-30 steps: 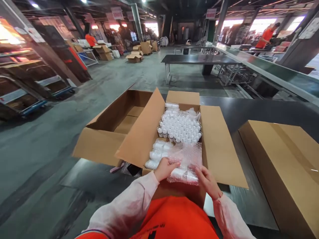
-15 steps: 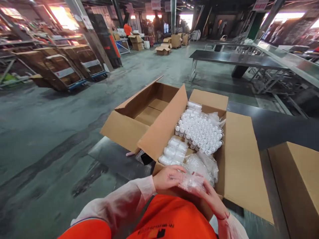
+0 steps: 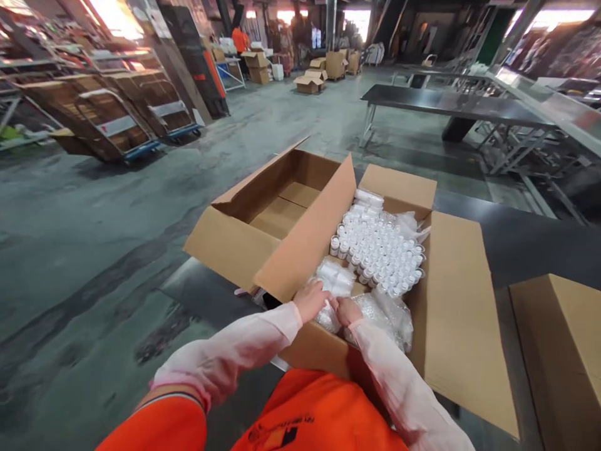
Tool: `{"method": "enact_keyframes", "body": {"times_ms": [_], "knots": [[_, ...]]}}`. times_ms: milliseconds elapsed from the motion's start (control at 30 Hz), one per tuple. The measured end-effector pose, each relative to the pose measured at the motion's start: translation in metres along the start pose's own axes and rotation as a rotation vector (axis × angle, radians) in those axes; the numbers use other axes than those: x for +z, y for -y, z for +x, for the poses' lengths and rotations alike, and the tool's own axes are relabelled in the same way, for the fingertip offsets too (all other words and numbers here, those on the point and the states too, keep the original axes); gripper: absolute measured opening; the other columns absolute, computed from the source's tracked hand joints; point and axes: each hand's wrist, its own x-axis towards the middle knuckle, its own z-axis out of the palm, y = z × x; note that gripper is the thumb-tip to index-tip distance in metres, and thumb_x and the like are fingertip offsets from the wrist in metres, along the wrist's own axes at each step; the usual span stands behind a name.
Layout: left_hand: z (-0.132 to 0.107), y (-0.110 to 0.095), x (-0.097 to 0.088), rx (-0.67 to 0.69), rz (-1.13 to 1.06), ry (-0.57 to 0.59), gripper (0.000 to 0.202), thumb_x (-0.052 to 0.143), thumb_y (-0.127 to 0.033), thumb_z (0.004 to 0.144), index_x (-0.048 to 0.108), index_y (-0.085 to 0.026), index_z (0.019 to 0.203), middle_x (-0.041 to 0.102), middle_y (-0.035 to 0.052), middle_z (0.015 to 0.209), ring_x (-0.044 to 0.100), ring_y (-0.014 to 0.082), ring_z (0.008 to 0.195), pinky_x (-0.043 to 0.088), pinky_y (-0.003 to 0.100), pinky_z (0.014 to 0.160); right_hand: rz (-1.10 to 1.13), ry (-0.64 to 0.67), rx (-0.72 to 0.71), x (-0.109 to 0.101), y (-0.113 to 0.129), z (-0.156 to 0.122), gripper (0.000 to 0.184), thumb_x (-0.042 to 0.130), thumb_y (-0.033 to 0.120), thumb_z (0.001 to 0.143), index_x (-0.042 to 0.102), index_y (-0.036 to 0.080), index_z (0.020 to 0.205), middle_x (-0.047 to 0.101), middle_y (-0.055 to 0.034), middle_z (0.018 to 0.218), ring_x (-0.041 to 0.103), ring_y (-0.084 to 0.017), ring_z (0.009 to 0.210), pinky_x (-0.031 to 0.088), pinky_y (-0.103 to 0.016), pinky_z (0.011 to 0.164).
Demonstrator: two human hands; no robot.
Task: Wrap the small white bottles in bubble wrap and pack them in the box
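Note:
An open cardboard box [image 3: 451, 294] stands on a dark table in front of me, filled with several small white-capped bottles [image 3: 378, 247] standing upright and bubble-wrapped bundles [image 3: 335, 279] at the near end. My left hand [image 3: 310, 299] and my right hand [image 3: 348, 311] reach side by side into the near left corner of the box. Both hands are curled on a clear plastic-wrapped bundle of bottles [image 3: 326, 318] there. More crumpled bubble wrap [image 3: 392, 316] lies right of my hands.
A second open, empty cardboard box [image 3: 263, 213] sits to the left, touching the first. A closed carton [image 3: 563, 351] stands at the right. Beyond are a steel table [image 3: 451, 106], a conveyor, carts [image 3: 141, 125], cartons on the floor and a person in orange [image 3: 240, 39].
My hands moved from the box's near edge down into its near left corner, carrying the wrapped bundle with them. The view shifted slightly.

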Motion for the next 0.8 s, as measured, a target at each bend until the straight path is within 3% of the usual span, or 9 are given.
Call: {"method": "enact_keyframes", "body": {"times_ms": [133,200,300,400,500,567,633,733,800], "knots": [[0.018,0.005,0.024,-0.044,-0.066,0.133,0.027,0.046,-0.020,0.088,0.069,-0.014,0.101,0.057,0.0169,0.115,0.054,0.0296,0.107,0.047,0.038,0.083,-0.156,-0.090,0.043,-0.021,-0.012,-0.022,0.030,0.052,0.038,0.091,0.065,0.011,0.087,0.062,-0.0183,0.097,0.064,-0.027,0.086,0.045,-0.036,0.076],[0.028,0.007,0.025,-0.066,-0.071,0.174,0.024,0.049,-0.019,0.086,0.071,-0.012,0.093,0.059,0.0175,0.112,0.057,0.0296,0.105,0.047,0.039,0.084,-0.215,-0.177,0.093,-0.036,-0.024,-0.037,0.031,0.059,0.037,0.085,0.062,0.010,0.101,0.059,-0.0208,0.107,0.060,-0.032,0.098,0.044,-0.040,0.083],[0.038,0.004,0.017,-0.095,-0.088,0.227,0.018,0.058,-0.018,0.080,0.072,-0.011,0.090,0.064,0.0176,0.106,0.061,0.0287,0.098,0.048,0.040,0.084,-0.234,-0.243,0.172,-0.049,-0.049,-0.055,0.052,0.074,0.034,0.070,0.057,0.008,0.111,0.055,-0.0242,0.115,0.051,-0.039,0.113,0.041,-0.047,0.092],[0.044,-0.001,0.008,-0.092,-0.125,0.203,0.025,0.061,-0.019,0.077,0.070,-0.013,0.099,0.066,0.0165,0.105,0.062,0.0294,0.098,0.048,0.041,0.085,-0.114,-0.216,0.202,-0.046,-0.074,-0.063,0.067,0.074,0.039,0.068,0.052,0.006,0.123,0.057,-0.0222,0.116,0.057,-0.033,0.107,0.046,-0.041,0.089],[0.063,-0.003,-0.001,-0.132,-0.164,0.090,0.028,0.052,-0.021,0.084,0.067,-0.014,0.106,0.067,0.0145,0.107,0.060,0.0271,0.103,0.046,0.036,0.090,0.062,-0.214,0.249,-0.035,-0.092,-0.068,0.074,0.059,0.050,0.080,0.041,0.005,0.135,0.062,-0.0189,0.113,0.065,-0.025,0.089,0.050,-0.036,0.080],[0.086,-0.002,-0.006,-0.225,-0.160,-0.014,0.037,0.040,-0.017,0.089,0.058,-0.010,0.120,0.064,0.0165,0.111,0.058,0.0256,0.107,0.045,0.034,0.092,0.132,-0.184,0.249,-0.028,-0.100,-0.071,0.056,0.055,0.046,0.081,0.055,0.008,0.122,0.067,-0.0157,0.101,0.066,-0.026,0.080,0.050,-0.038,0.077],[0.114,0.001,-0.011,-0.315,-0.133,-0.111,0.048,0.027,-0.010,0.091,0.040,-0.005,0.137,0.054,0.0215,0.127,0.055,0.0257,0.114,0.044,0.034,0.094,0.150,-0.160,0.216,-0.024,-0.104,-0.075,0.031,0.061,0.034,0.074,0.068,0.013,0.094,0.068,-0.0143,0.092,0.066,-0.029,0.080,0.048,-0.040,0.078],[0.152,0.002,-0.016,-0.358,-0.083,-0.174,0.056,0.017,-0.006,0.091,0.024,-0.008,0.147,0.035,0.0246,0.144,0.051,0.0282,0.120,0.044,0.037,0.094,0.157,-0.195,0.181,-0.022,-0.108,-0.083,0.011,0.059,0.027,0.068,0.064,0.017,0.067,0.067,-0.0128,0.083,0.063,-0.029,0.077,0.046,-0.042,0.078],[0.167,-0.001,-0.019,-0.364,-0.061,-0.162,0.054,0.017,-0.007,0.091,0.033,-0.006,0.143,0.039,0.0259,0.139,0.054,0.0305,0.116,0.046,0.039,0.091,0.196,-0.252,0.183,-0.025,-0.111,-0.089,0.015,0.055,0.033,0.071,0.059,0.019,0.065,0.064,-0.0102,0.075,0.060,-0.027,0.071,0.045,-0.042,0.074]]}}
